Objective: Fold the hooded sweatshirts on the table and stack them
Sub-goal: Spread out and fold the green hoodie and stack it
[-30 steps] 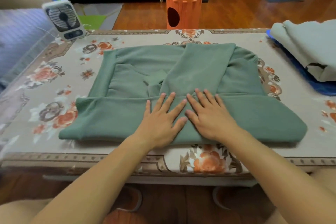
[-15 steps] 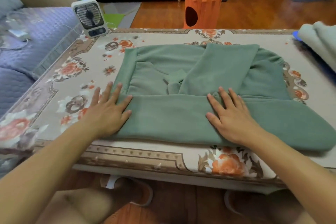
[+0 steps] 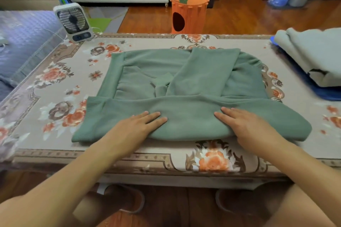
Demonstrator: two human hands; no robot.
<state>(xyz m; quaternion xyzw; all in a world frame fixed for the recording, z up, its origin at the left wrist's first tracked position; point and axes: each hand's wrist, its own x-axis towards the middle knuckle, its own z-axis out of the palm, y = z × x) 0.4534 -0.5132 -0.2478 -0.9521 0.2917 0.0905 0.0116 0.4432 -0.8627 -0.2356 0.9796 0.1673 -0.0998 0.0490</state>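
Note:
A green hooded sweatshirt (image 3: 193,83) lies partly folded in the middle of the floral table (image 3: 60,83), its near side turned over and one sleeve laid across the body. My left hand (image 3: 136,127) lies flat on the near folded edge, fingers straight and pointing right. My right hand (image 3: 243,123) presses flat on the same edge further right, fingers pointing left. Pale grey folded sweatshirts (image 3: 313,55) are stacked on the table's right side, on top of a blue item (image 3: 324,94).
A small white fan (image 3: 73,22) stands at the table's far left corner. Behind the table is an orange carrot-shaped stool (image 3: 189,14) on the wood floor. A blue-covered sofa (image 3: 20,42) runs along the left. My slippers show under the table's near edge.
My left hand has slid right from the garment's left end onto the near fold. My right hand has stayed flat on that fold.

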